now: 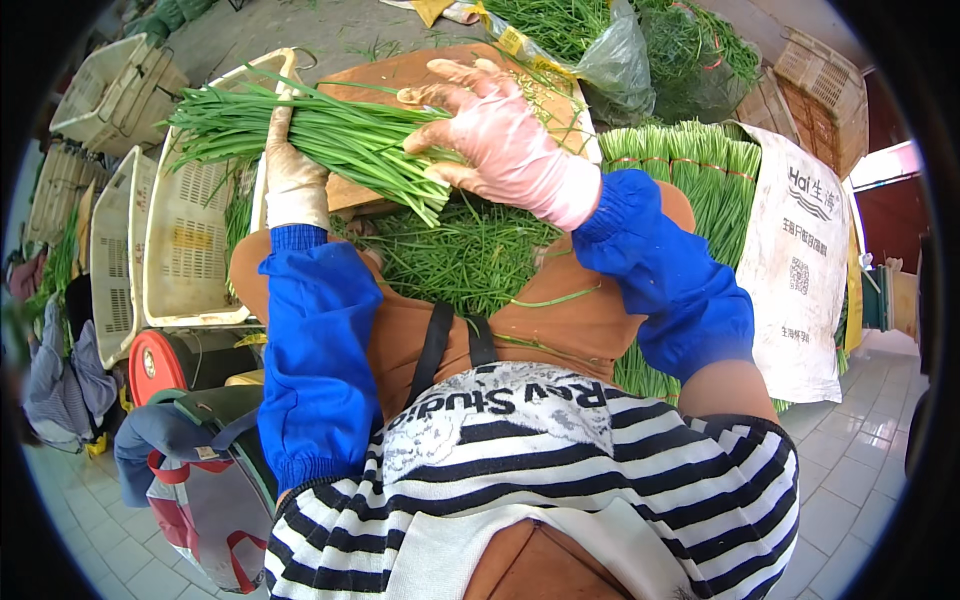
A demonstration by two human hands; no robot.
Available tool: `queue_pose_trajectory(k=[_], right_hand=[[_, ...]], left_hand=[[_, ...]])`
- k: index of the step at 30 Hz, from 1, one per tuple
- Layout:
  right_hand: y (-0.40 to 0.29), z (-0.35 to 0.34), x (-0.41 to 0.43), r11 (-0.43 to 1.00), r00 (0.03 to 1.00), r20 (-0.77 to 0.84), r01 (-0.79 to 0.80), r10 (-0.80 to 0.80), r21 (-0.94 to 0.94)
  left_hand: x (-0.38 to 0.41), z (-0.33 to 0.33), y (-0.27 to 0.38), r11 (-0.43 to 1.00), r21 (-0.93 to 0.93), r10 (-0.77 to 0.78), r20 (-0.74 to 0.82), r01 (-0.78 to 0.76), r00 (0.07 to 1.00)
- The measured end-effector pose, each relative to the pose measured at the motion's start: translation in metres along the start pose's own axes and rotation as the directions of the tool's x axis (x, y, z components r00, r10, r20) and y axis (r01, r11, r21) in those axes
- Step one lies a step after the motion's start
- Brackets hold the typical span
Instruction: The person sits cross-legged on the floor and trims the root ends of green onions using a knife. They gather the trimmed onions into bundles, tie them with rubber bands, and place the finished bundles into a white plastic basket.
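Note:
My left hand (294,169), in a soiled pale glove, is closed around a bunch of long green stalks, like garlic chives (360,139), and holds it over the left part of a wooden board (352,193). The leafy ends point left, the paler cut ends right. My right hand (487,135), in a pinkish-white glove, is spread with its fingers apart at the right end of the bunch; whether the fingertips touch the stalks I cannot tell. Small pale trimmings (551,101) lie on the board beyond it. Loose green leaves (457,255) are heaped between my knees.
Tied bundles of green stalks (694,169) stand at the right, partly under a white printed sack (795,262). Plastic bags of greens (622,56) lie at the top right. A cream plastic crate (187,247) stands at the left, near a red-lidded drum (155,369) and a bag (202,517).

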State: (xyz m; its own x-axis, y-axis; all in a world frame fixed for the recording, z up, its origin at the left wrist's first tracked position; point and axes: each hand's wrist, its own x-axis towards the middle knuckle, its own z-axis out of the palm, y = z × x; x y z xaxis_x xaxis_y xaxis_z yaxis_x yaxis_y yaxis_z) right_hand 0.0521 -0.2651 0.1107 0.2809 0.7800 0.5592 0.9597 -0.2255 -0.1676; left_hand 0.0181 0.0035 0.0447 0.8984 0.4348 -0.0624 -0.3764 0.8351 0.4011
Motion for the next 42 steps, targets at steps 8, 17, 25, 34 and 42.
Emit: queue_pose_trajectory(k=[8,17,25,34,42], right_hand=[[0.002,0.02,0.006,0.998,0.998,0.019,-0.058,0.059,-0.028],[0.006,-0.029,-0.051,0.782,0.963,0.252,-0.233,0.1,0.578],[-0.002,-0.047,-0.079,0.736,0.936,0.352,-0.238,0.0,0.633],[0.009,-0.03,-0.056,0.765,0.861,0.282,-0.506,0.423,0.399],[-0.029,0.02,-0.002,0.736,0.827,0.298,-0.561,0.477,0.379]], left_hand=[[0.0,0.009,-0.002,1.0,-0.003,-0.013,-0.046,0.013,0.999],[0.012,0.0,0.02,0.982,0.184,0.054,-0.052,-0.044,0.997],[0.01,-0.003,0.037,0.949,0.294,0.165,-0.156,-0.114,0.974],[0.009,-0.031,0.103,0.978,0.135,0.172,-0.094,-0.159,0.981],[0.0,-0.007,0.05,0.982,0.088,0.163,0.067,-0.169,0.984]])
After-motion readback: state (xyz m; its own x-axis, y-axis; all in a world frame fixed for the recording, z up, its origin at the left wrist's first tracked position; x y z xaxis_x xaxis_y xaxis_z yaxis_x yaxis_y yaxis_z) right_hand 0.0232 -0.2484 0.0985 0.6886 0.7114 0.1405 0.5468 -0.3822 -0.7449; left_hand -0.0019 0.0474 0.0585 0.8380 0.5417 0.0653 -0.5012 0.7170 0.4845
